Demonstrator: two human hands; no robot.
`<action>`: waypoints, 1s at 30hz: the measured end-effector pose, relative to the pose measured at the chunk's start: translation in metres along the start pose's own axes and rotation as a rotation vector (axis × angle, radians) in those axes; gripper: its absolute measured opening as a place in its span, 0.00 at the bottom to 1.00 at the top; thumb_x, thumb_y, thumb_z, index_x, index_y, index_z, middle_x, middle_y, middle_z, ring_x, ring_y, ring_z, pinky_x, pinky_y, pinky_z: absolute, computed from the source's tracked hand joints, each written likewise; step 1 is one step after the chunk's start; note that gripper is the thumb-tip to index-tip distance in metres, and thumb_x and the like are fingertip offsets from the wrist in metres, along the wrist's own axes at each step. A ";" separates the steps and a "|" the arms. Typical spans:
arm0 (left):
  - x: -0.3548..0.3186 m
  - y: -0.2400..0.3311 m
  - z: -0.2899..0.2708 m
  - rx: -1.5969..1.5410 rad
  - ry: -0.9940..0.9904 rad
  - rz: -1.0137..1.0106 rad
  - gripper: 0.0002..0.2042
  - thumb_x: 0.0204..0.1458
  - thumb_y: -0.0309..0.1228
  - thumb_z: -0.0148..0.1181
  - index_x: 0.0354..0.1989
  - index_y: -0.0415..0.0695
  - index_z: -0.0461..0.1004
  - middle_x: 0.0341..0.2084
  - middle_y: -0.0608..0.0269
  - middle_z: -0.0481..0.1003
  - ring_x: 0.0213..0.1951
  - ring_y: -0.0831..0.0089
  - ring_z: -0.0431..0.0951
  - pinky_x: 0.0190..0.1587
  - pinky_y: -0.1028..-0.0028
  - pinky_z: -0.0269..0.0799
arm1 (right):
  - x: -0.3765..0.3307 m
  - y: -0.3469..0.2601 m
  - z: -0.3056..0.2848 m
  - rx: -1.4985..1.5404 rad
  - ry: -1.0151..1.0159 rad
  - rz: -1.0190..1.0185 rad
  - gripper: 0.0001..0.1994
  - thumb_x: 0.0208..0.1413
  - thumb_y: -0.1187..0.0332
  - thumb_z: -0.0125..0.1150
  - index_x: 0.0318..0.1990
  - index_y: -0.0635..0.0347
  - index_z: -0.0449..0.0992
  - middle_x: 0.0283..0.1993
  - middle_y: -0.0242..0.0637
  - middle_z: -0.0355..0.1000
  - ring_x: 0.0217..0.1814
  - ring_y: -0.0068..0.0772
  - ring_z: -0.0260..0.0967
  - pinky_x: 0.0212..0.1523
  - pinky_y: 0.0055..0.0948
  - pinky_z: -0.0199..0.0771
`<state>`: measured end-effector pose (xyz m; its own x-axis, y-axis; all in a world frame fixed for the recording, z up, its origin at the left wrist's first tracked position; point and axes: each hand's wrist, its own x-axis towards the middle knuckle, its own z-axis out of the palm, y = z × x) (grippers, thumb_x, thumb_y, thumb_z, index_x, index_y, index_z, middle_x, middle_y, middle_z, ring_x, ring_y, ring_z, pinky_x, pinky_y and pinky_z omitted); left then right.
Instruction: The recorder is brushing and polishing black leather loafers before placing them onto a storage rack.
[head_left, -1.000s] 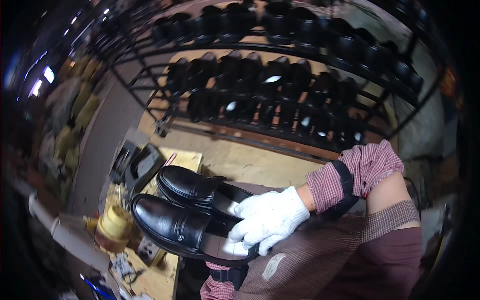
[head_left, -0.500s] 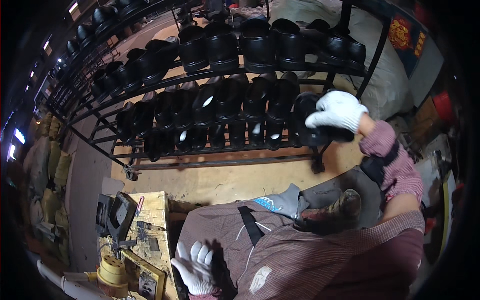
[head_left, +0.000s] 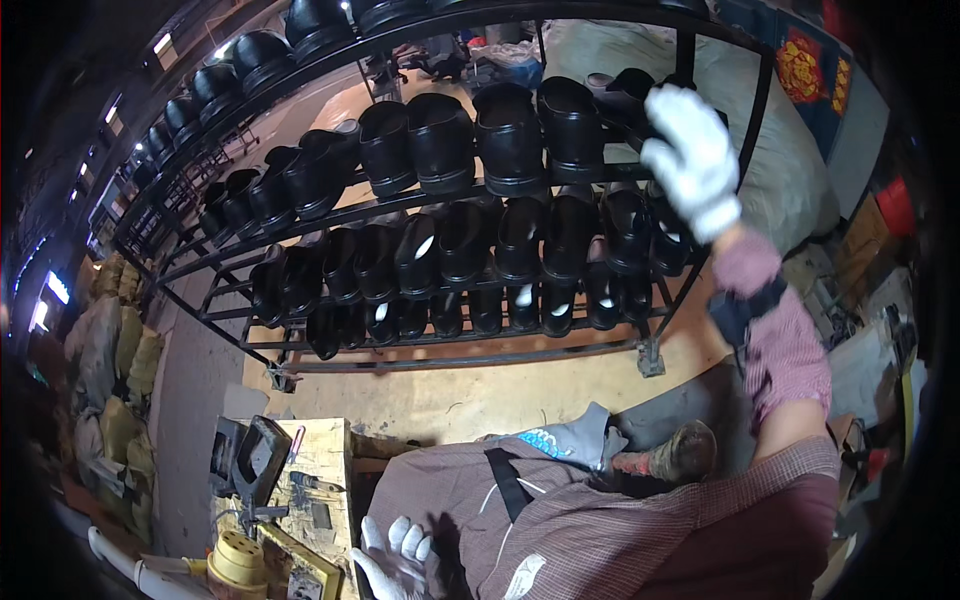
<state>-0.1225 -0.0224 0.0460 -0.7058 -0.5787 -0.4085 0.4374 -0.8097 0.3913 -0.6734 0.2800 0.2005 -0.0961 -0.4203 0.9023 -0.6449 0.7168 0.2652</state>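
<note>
My right hand (head_left: 695,160), in a white knit glove and blurred by motion, is raised at the right end of the shoe rack (head_left: 590,178). Its fingers are stretched up with the thumb apart, and nothing shows in them. Just behind its fingertips lies a black shoe (head_left: 632,88) on the upper shelf, partly covered by the hand. Below the hand, another black shoe (head_left: 626,230) stands at the right end of the middle row. Near my lap, my gloved left hand (head_left: 393,565) rests palm up beside the workbench, fingers apart and holding nothing.
Several rows of black shoes fill the rack. At lower left, a wooden workbench (head_left: 325,440) carries a black metal stand (head_left: 262,460), a brush (head_left: 315,482) and a yellow perforated cup (head_left: 238,560). Large pale sacks (head_left: 790,180) stand behind the rack's right end.
My right hand has let go of a black shoe at the middle row's right end and risen to the upper shelf. The view has shifted, so the rack sits lower. My left hand stays open.
</note>
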 end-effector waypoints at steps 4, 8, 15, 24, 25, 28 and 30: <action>0.003 -0.003 0.017 0.339 0.068 0.086 0.33 0.71 0.51 0.49 0.81 0.56 0.52 0.76 0.42 0.55 0.69 0.44 0.66 0.70 0.43 0.65 | 0.033 0.079 0.009 -0.420 -0.530 -0.116 0.20 0.65 0.66 0.54 0.64 0.43 0.74 0.60 0.41 0.76 0.58 0.52 0.76 0.61 0.48 0.76; 0.029 -0.020 0.014 0.242 -0.093 0.175 0.40 0.65 0.67 0.43 0.78 0.53 0.55 0.58 0.41 0.76 0.52 0.50 0.82 0.54 0.54 0.81 | 0.047 0.066 0.013 -0.056 -0.660 0.141 0.23 0.66 0.46 0.57 0.57 0.53 0.79 0.57 0.46 0.78 0.58 0.53 0.76 0.56 0.48 0.78; 0.039 -0.025 -0.007 0.205 -0.152 0.101 0.36 0.67 0.64 0.44 0.74 0.52 0.62 0.58 0.39 0.76 0.55 0.47 0.81 0.59 0.50 0.77 | 0.069 -0.118 -0.095 0.001 -0.894 -0.024 0.26 0.55 0.44 0.65 0.35 0.64 0.80 0.26 0.49 0.77 0.30 0.55 0.79 0.34 0.46 0.79; 0.009 -0.021 -0.059 0.273 -0.044 0.207 0.34 0.70 0.60 0.43 0.79 0.56 0.53 0.65 0.42 0.70 0.61 0.52 0.76 0.64 0.53 0.72 | 0.099 -0.270 -0.092 1.078 -1.428 -0.504 0.29 0.58 0.36 0.64 0.41 0.56 0.85 0.29 0.40 0.78 0.29 0.45 0.79 0.29 0.36 0.75; -0.001 -0.023 -0.061 0.343 0.054 0.234 0.36 0.72 0.58 0.43 0.82 0.57 0.45 0.70 0.43 0.64 0.66 0.55 0.72 0.67 0.56 0.69 | 0.094 -0.295 -0.087 1.246 -1.324 -0.650 0.26 0.61 0.38 0.62 0.44 0.52 0.85 0.27 0.39 0.76 0.29 0.42 0.78 0.26 0.36 0.72; -0.024 -0.032 -0.057 0.346 -0.040 0.412 0.45 0.66 0.67 0.43 0.83 0.54 0.38 0.77 0.47 0.52 0.76 0.56 0.56 0.76 0.57 0.53 | 0.085 -0.364 -0.081 1.600 -0.818 -1.097 0.19 0.57 0.44 0.70 0.36 0.51 0.82 0.20 0.35 0.69 0.22 0.44 0.74 0.20 0.36 0.70; -0.036 -0.036 -0.052 0.225 -0.030 0.502 0.53 0.59 0.75 0.40 0.82 0.47 0.40 0.77 0.48 0.52 0.77 0.56 0.55 0.77 0.57 0.51 | 0.076 -0.404 -0.090 1.731 -0.882 -1.074 0.22 0.50 0.42 0.76 0.33 0.50 0.78 0.17 0.30 0.66 0.15 0.43 0.69 0.17 0.36 0.70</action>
<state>-0.0838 0.0225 0.0037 -0.4581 -0.8829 -0.1037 0.5971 -0.3920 0.6999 -0.3522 0.0081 0.1924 0.7526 -0.6278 0.1986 -0.4677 -0.7219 -0.5100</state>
